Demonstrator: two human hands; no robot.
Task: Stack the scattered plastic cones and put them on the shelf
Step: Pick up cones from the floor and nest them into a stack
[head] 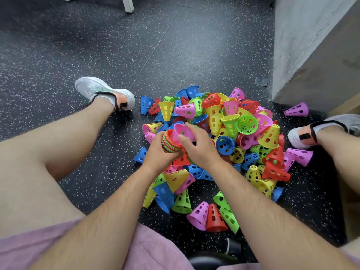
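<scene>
At the far left lies the bare left leg, stretched out over the speckled dark floor (pixel 58 55), with the left shoe (pixel 105 94) on its side, grey with an orange heel. A white post (pixel 127 3) stands on the floor at the top edge. Pink shorts (pixel 155 254) fill the bottom edge.

A blue cone (pixel 145 105) lies just right of the left shoe, at the left rim of the pile (pixel 224 117). The pile is a loose heap of perforated cones in blue, yellow, green, red and pink, on the floor between the legs.

Over the pile's left part, the left hand (pixel 157 154) grips the stack (pixel 170 142), fingers curled round it. The stack's nested rims show as thin bands of red, green, orange and pink. It is tilted, with its open end up and to the right.

Just right of it, the right hand (pixel 198 149) pinches a pink cone (pixel 183 132), thumb on its near side and fingers over the far rim. The pink cone sits at the stack's open end; how deep it goes I cannot tell.

Nearer the body, a pink, a red and a green cone lie together at the pile's edge.

Right of the pile a stray cone (pixel 297 109), pink, lies alone near the foot of a grey wall (pixel 311 55). The right shoe (pixel 319 131) rests beside the pile's right edge.
</scene>
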